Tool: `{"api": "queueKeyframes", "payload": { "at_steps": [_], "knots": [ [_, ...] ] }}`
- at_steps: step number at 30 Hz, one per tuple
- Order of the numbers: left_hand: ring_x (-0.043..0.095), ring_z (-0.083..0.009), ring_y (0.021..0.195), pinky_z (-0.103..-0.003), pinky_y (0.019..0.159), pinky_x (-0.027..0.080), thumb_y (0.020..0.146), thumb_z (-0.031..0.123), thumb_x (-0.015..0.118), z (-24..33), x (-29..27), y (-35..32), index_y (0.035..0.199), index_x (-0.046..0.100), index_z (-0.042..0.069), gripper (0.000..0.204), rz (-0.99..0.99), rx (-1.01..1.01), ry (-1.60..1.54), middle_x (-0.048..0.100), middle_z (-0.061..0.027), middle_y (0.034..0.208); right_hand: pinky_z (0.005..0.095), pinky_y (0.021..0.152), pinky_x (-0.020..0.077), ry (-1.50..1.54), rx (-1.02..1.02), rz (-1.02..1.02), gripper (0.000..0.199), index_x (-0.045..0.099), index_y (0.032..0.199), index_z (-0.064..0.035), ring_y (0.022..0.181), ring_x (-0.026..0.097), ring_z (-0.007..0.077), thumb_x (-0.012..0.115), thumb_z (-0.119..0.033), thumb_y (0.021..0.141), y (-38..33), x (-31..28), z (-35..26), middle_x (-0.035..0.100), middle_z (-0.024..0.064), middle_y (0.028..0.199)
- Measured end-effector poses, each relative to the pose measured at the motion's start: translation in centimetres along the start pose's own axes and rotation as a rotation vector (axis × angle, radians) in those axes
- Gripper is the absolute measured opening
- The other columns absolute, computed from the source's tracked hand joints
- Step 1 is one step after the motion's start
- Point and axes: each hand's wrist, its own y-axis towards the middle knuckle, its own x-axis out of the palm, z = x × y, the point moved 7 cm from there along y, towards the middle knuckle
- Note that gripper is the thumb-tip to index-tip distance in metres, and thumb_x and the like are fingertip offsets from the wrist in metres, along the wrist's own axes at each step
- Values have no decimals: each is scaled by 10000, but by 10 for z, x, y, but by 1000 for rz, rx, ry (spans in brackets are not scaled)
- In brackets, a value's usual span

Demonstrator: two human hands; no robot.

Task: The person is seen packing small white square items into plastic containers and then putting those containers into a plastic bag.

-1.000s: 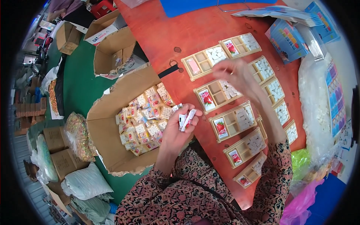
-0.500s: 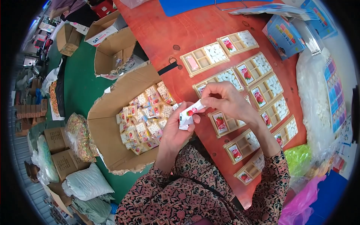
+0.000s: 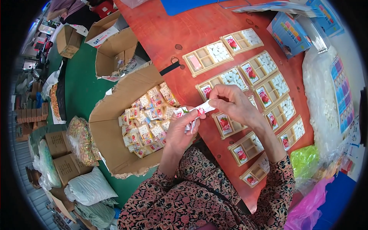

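Observation:
Small white sachets (image 3: 205,107) with strawberry pictures, seemingly in a strip, stretch between my two hands above the table's edge. My left hand (image 3: 179,132) is closed round them, its thumb pressing on top and some sachets poking out below. With thumb and forefinger, my right hand (image 3: 235,104) pinches the far right end. Just under my right hand lie beige compartment trays (image 3: 226,125), each with white pellets in one section and most with a strawberry sachet in another. One tray (image 3: 197,63) farther back has a plain pink sachet instead.
Left of the red table (image 3: 157,28) stands a large open cardboard box (image 3: 109,126) with many small filled packs (image 3: 145,132). Smaller cartons (image 3: 115,57) stand beyond it. Along the right are a clear bag of white pellets (image 3: 322,92), blue printed boxes (image 3: 289,36) and a pink plastic bag (image 3: 306,209).
The sachets have turned and spread out, so more strawberry pictures show. My right hand has shifted slightly right, still pinching their end, and my left thumb has moved onto them.

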Motion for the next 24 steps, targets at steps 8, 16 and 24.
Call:
{"api": "queueKeyframes", "payload": {
  "at_steps": [8, 16, 24],
  "knots": [
    [502, -94, 478, -189, 404, 349, 846, 46, 620, 3, 3, 3, 897, 622, 37, 52, -66, 76, 72, 664, -188, 809, 208, 586, 411, -146, -72, -6, 48, 577, 820, 3, 660, 478, 36, 588, -33, 850, -2, 6, -10, 534, -26, 693],
    [458, -73, 468, -183, 395, 310, 876, 60, 582, 9, -4, 9, 898, 601, 38, 36, -89, 77, 55, 651, -159, 814, 214, 582, 386, -331, -214, 323, 38, 607, 837, 1, 668, 458, 25, 591, -28, 857, -5, -46, -30, 543, -41, 712],
    [466, -84, 478, -182, 401, 342, 876, 66, 585, 5, -2, 12, 984, 598, -11, 134, -38, 32, 43, 647, -160, 849, 195, 563, 357, -23, -56, 268, 138, 625, 836, -42, 649, 451, 17, 613, -177, 863, -6, -50, -11, 546, -62, 712]
  ]
}}
